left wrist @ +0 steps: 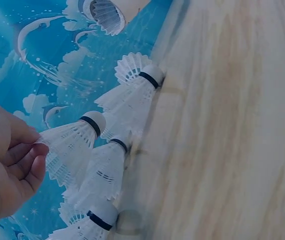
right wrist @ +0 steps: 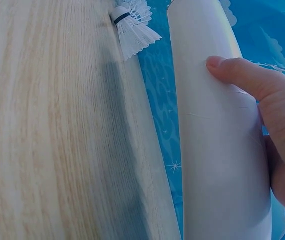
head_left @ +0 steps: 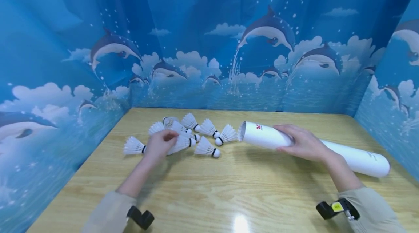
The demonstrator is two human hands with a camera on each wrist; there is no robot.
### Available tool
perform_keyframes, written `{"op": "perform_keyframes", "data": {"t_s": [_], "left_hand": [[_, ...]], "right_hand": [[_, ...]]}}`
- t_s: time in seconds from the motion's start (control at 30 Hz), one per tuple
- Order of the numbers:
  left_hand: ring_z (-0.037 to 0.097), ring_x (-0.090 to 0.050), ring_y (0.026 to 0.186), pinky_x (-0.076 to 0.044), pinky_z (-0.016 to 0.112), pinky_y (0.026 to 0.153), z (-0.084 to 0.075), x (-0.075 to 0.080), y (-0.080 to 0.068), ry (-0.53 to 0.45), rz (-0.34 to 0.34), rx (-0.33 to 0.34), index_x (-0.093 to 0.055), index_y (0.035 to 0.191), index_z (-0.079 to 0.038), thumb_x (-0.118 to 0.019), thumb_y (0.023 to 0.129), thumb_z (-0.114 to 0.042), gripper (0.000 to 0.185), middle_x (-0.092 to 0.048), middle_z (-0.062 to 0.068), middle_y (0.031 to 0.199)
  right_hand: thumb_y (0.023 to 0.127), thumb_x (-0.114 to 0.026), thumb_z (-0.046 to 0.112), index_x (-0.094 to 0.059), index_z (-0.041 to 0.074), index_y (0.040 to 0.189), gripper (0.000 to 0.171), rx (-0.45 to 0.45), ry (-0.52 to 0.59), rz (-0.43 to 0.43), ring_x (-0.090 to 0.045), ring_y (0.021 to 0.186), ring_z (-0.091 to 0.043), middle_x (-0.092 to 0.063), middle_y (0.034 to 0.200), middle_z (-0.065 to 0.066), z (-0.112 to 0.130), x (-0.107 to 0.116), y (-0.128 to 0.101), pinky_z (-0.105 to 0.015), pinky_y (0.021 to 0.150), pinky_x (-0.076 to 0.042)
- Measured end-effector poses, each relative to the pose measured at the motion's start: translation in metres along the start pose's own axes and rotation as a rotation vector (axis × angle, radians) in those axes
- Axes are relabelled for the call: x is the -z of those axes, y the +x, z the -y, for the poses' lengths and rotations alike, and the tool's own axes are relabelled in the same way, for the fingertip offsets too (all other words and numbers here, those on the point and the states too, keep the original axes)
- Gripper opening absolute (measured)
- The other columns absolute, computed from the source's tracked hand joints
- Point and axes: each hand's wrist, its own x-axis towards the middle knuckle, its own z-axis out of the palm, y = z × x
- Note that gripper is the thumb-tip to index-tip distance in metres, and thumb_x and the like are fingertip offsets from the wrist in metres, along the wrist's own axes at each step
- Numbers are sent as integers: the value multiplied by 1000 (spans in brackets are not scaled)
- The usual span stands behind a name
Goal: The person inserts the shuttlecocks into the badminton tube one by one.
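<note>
Fingers (left wrist: 25, 150) pinch shuttlecock (left wrist: 72, 142) skirt; right hand (head_left: 302, 142) wraps tube (head_left: 262, 135), fingertips probably hidden.

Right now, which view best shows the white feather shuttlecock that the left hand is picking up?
The left wrist view: the white feather shuttlecock fills the frame, with the left hand's fingers pinching its feather skirt. The head view shows only part of it behind the left hand, among other shuttlecocks. The right wrist view does not show it.
</note>
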Motion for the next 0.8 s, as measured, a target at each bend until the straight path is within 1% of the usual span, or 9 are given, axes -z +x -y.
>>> {"op": "perform_keyframes", "data": {"t_s": [0.17,0.23,0.3,0.37,0.43,0.53,0.67,0.8], "left_hand": [[26,-62,90,-48,37,78,-5,2,4,-15,-36,-2,-68,98,1,-62,85,-4,15,-69,14,95],[25,-62,88,-48,34,77,-7,0,6,-41,-59,-14,-68,98,2,-63,84,-2,15,-69,14,94],[25,-63,86,-49,29,75,-11,-2,6,-73,-82,-44,-68,96,4,-64,83,0,14,-69,16,92],[25,-63,85,-49,27,74,-15,-5,8,-108,-91,-65,-67,96,5,-64,82,1,15,-68,17,92],[26,-63,84,-49,26,74,-19,-8,9,-140,-90,-86,-67,95,6,-65,81,2,15,-68,17,91],[28,-63,84,-50,29,74,-23,-13,11,-176,-78,-109,-68,95,6,-65,81,3,15,-68,18,90],[25,-63,82,-50,29,71,-30,-20,14,-177,-59,-136,-69,94,3,-65,82,2,13,-69,14,88],[23,-64,80,-51,32,71,-38,-29,18,-166,-33,-174,-70,94,1,-66,82,1,12,-69,12,88]], "right_hand": [[73,-79,29,-51,5,129,67,13,-2,-7,-53,107,-37,-56,123,-17,0,1,0,-54,81,-45],[73,-79,29,-51,5,129,67,14,-4,-9,-54,107,-37,-56,123,-17,0,0,0,-54,81,-46],[72,-79,29,-51,5,129,67,15,-6,-11,-54,107,-37,-56,123,-17,0,0,-1,-54,81,-46],[72,-80,27,-51,5,129,67,16,-8,-13,-54,107,-36,-56,123,-17,0,0,-1,-53,81,-46],[72,-80,26,-51,5,129,67,12,-7,-11,-54,107,-36,-56,123,-17,0,0,-1,-54,81,-46],[72,-80,26,-51,6,129,67,9,-5,-9,-54,107,-36,-56,123,-16,0,0,0,-53,81,-46],[71,-80,28,-52,7,129,68,16,-6,-9,-54,107,-35,-56,123,-15,0,-1,0,-53,82,-46],[71,-80,29,-52,7,129,68,18,-11,-8,-55,106,-35,-56,122,-15,1,-2,0,-52,81,-46]]}}
